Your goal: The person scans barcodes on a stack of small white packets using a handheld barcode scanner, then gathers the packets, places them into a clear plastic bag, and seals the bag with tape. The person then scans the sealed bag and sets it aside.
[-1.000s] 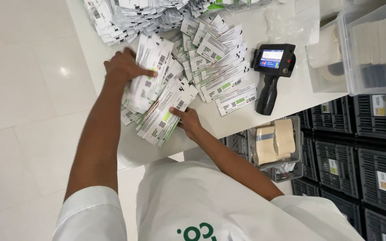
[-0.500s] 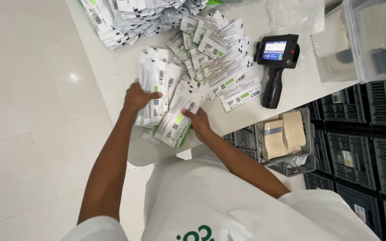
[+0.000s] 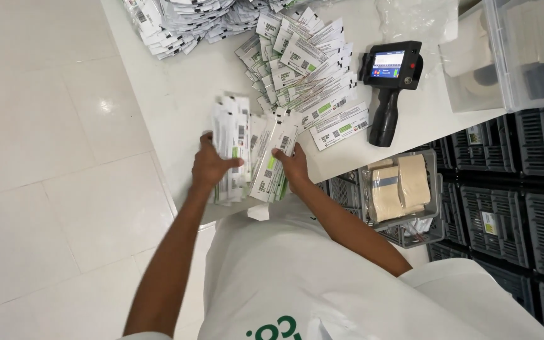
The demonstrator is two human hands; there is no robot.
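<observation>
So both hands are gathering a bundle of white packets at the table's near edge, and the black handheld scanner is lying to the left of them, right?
Not quite. The head view shows the black handheld scanner lying to the right of the hands, not the left. The rest holds: the left hand and right hand are gathering the bundle of white packets at the near edge of the table.

A packing or stockroom area of a warehouse-type workplace, centred on a white worktable heaped with flat white labelled sachets. A black handheld printer with a small screen lies on the table to the right of the sachets, with a clear plastic bin at the table's far right. Below the table's right edge stand rows of dark grey tagged storage crates and a wire basket of tan packets, above a pale tiled floor.
</observation>
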